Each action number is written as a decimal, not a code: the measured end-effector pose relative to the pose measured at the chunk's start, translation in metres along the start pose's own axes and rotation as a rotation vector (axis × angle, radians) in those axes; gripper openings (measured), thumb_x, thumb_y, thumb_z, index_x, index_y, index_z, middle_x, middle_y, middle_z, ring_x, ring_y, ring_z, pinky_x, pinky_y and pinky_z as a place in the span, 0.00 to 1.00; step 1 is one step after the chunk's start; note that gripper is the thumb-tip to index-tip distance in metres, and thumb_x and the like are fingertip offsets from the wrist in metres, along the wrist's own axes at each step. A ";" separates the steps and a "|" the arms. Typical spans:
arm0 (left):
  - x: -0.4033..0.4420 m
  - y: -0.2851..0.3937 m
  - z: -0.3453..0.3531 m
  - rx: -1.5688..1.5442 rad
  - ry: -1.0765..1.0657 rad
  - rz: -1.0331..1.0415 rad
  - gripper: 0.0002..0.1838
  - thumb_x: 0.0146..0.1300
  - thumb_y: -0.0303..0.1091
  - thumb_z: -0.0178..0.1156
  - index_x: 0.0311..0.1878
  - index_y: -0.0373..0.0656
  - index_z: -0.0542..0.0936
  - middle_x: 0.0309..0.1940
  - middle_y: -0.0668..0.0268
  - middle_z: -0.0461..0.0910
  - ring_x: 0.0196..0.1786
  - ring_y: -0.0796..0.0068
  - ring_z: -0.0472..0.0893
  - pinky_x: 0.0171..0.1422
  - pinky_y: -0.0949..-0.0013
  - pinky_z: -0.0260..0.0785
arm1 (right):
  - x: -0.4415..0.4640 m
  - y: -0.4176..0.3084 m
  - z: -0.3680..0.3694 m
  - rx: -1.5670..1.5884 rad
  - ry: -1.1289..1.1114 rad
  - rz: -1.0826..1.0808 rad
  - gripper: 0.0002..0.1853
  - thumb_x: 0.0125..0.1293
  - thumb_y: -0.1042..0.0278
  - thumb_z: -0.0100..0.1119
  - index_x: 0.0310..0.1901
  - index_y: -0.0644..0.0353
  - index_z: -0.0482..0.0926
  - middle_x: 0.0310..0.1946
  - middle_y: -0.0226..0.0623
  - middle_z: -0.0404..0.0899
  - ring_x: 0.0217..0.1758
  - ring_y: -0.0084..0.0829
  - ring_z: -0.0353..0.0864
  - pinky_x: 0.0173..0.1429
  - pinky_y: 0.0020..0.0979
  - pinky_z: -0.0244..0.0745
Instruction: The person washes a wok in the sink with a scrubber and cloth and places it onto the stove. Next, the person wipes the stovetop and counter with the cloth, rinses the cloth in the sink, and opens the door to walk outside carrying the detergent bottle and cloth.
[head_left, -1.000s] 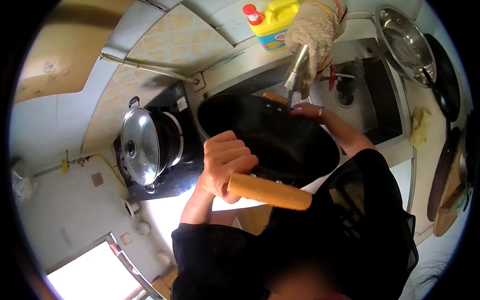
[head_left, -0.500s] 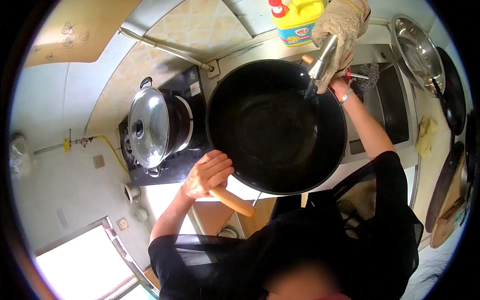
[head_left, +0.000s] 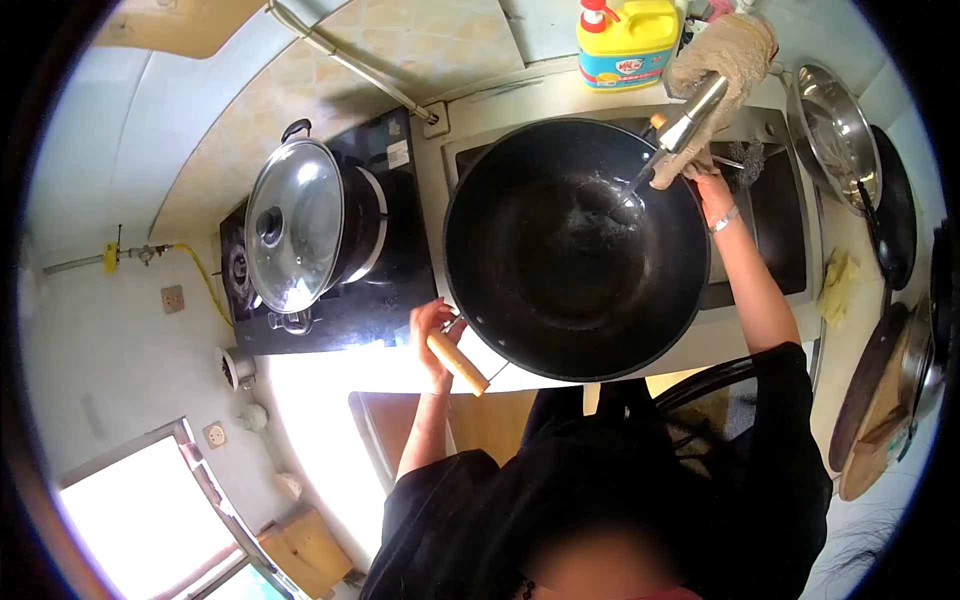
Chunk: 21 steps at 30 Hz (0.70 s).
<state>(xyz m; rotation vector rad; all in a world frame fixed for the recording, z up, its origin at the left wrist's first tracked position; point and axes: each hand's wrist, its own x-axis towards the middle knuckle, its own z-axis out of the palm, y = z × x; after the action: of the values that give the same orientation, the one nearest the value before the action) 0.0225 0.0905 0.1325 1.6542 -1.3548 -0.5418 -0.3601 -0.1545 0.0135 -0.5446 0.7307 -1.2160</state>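
Observation:
A large black wok [head_left: 540, 290] is held over the sink, its inside facing me. My left hand [head_left: 430, 335] is closed at the base of its wooden handle [head_left: 458, 364], partly behind it. At the far right rim, my right hand [head_left: 710, 190] grips the wok; its fingertips are partly hidden behind the cloth and tap. A metal tap [head_left: 692, 113], wrapped in a beige cloth [head_left: 735, 60], points into the wok. Water runs from it and wets the wok's inner surface. An orange-brown wooden end [head_left: 657, 121] shows beyond the far rim.
Left of the wok, a lidded pot [head_left: 300, 225] stands on a black stove [head_left: 400, 270]. A yellow pump bottle [head_left: 627, 45] stands behind. The sink [head_left: 775, 240] holds a steel scourer [head_left: 747, 165]. To the right are a metal bowl [head_left: 835, 130], pans and a yellow cloth [head_left: 838, 285].
The wok appears further right in view, and its handle has turned. My left hand has shifted from over the handle to behind its base. More water shows on the wok's inside.

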 end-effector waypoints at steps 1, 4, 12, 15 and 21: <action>-0.003 -0.001 0.000 -0.006 0.006 -0.005 0.21 0.43 0.17 0.60 0.43 0.38 0.70 0.35 0.60 0.70 0.33 0.71 0.74 0.35 0.72 0.69 | -0.007 -0.005 0.000 -0.050 0.092 0.100 0.14 0.53 0.78 0.53 0.44 0.60 0.71 0.40 0.29 0.72 0.43 0.23 0.71 0.44 0.26 0.69; 0.002 -0.004 0.005 -0.375 -0.028 -0.212 0.18 0.48 0.17 0.56 0.44 0.36 0.68 0.37 0.57 0.72 0.30 0.71 0.76 0.30 0.73 0.73 | -0.021 -0.007 -0.006 -0.112 0.224 0.155 0.16 0.54 0.78 0.49 0.47 0.64 0.68 0.42 0.35 0.72 0.41 0.30 0.73 0.42 0.29 0.70; 0.013 -0.032 0.002 -0.524 -0.354 -0.224 0.18 0.46 0.13 0.54 0.39 0.39 0.64 0.42 0.57 0.66 0.36 0.68 0.77 0.40 0.69 0.73 | -0.048 0.003 -0.023 -0.209 0.279 0.098 0.18 0.52 0.77 0.52 0.48 0.62 0.68 0.41 0.34 0.72 0.41 0.29 0.73 0.42 0.28 0.71; 0.013 -0.033 -0.004 -0.739 -0.541 -0.370 0.23 0.42 0.10 0.53 0.40 0.43 0.61 0.45 0.56 0.62 0.40 0.63 0.76 0.44 0.65 0.71 | -0.045 0.006 -0.027 -0.134 0.226 0.103 0.17 0.49 0.77 0.55 0.44 0.63 0.70 0.36 0.31 0.73 0.36 0.26 0.73 0.39 0.27 0.70; 0.016 -0.027 -0.001 -1.188 -0.490 -0.672 0.33 0.41 0.15 0.50 0.54 0.46 0.57 0.45 0.56 0.63 0.35 0.66 0.74 0.38 0.70 0.70 | -0.055 0.040 -0.067 -0.151 0.370 0.072 0.13 0.47 0.80 0.56 0.36 0.58 0.71 0.28 0.24 0.70 0.33 0.21 0.70 0.38 0.23 0.68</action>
<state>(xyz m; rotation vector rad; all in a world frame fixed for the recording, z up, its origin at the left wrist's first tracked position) 0.0429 0.0755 0.1137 0.9028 -0.4491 -1.8062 -0.3945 -0.0899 -0.0482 -0.4154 1.1536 -1.2141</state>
